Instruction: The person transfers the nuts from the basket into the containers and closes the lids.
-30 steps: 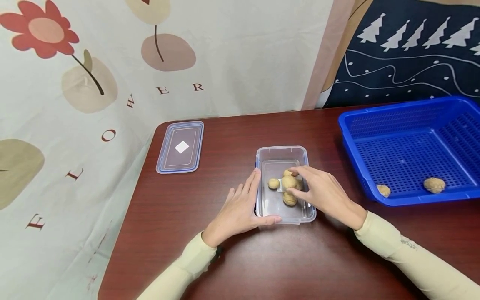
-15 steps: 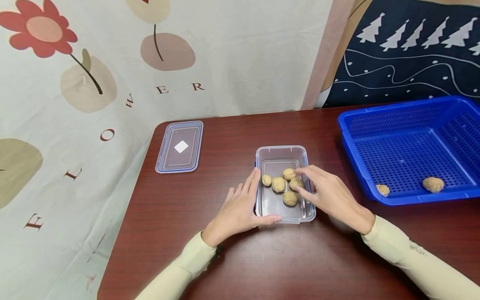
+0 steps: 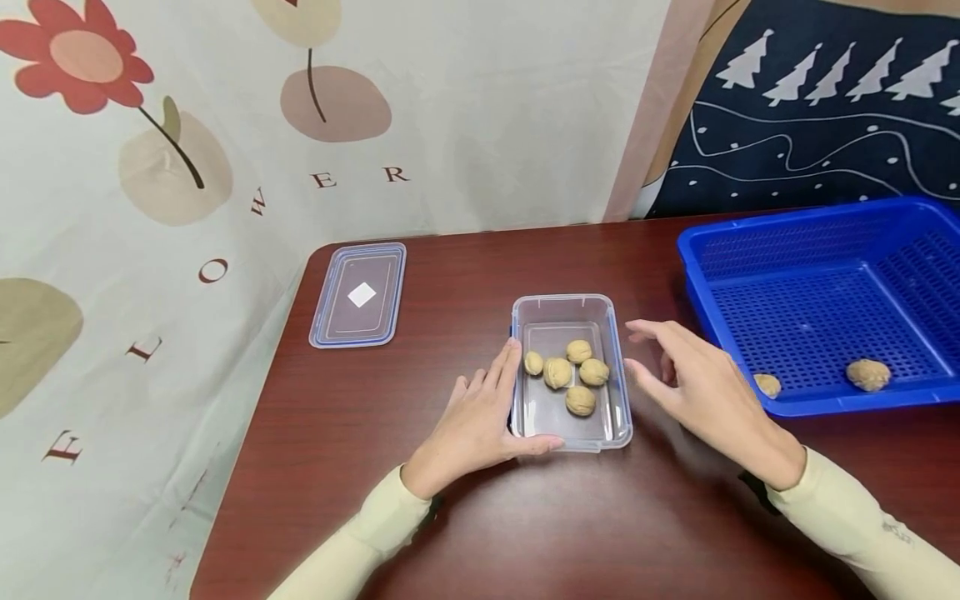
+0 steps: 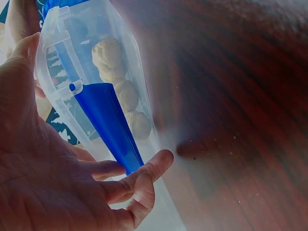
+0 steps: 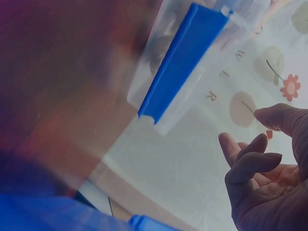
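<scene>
A clear plastic container with blue side clips stands on the table, several walnuts lying on its bottom. My left hand rests against its left side, fingers fairly straight along the wall and thumb on the near rim. In the left wrist view its fingertips touch the blue clip. My right hand hovers between the container and the blue basket, thumb and fingers apart and nothing between them. The right wrist view shows those loosely bent fingers away from the container's other clip.
Inside the basket on the right lie two walnuts, one at its near-left corner and a bigger one by the near wall. A clear lid with a blue seal and a white square lies at the table's back left. Printed cloth hangs behind.
My right hand let go of a walnut inside the container, and the walnuts rolled apart. It then moved out rightward toward the basket. My left hand stayed in place.
</scene>
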